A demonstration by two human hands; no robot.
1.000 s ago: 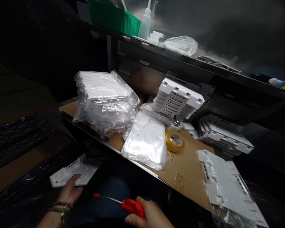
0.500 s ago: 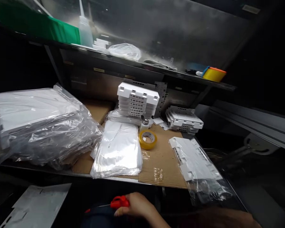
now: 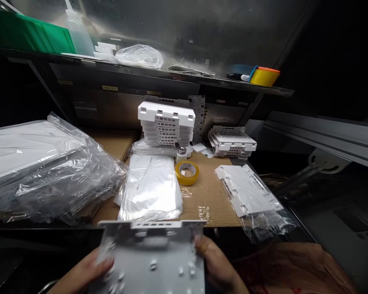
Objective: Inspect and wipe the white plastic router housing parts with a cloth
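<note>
Low in front of me, a grey-white plastic panel [image 3: 159, 253] faces up, showing small pegs and a slotted upper edge. My left hand [image 3: 84, 271] grips its left side, thumb on the face. On the opposite side, my right hand [image 3: 217, 261] is closed around the panel's edge, with the thumb near the upper corner. The panel's bottom runs out of view. Just beyond it lies a stack of clear plastic bags [image 3: 151, 188] on a cardboard sheet [image 3: 214, 204]. A roll of yellow tape [image 3: 187, 179] rests beside the bags.
Bagged white panels [image 3: 43, 163] fill the left side. White slotted parts [image 3: 167, 126] are stacked at the back, with a smaller stack [image 3: 233, 141] to their right. A bagged part [image 3: 248, 190] lies at right. The shelf [image 3: 184, 77] above holds a bottle [image 3: 79, 34] and a green bin [image 3: 30, 34].
The panel has come from the lower left to the middle, now between both hands. The red-handled tool earlier in my right hand is out of sight. The camera view has shifted.
</note>
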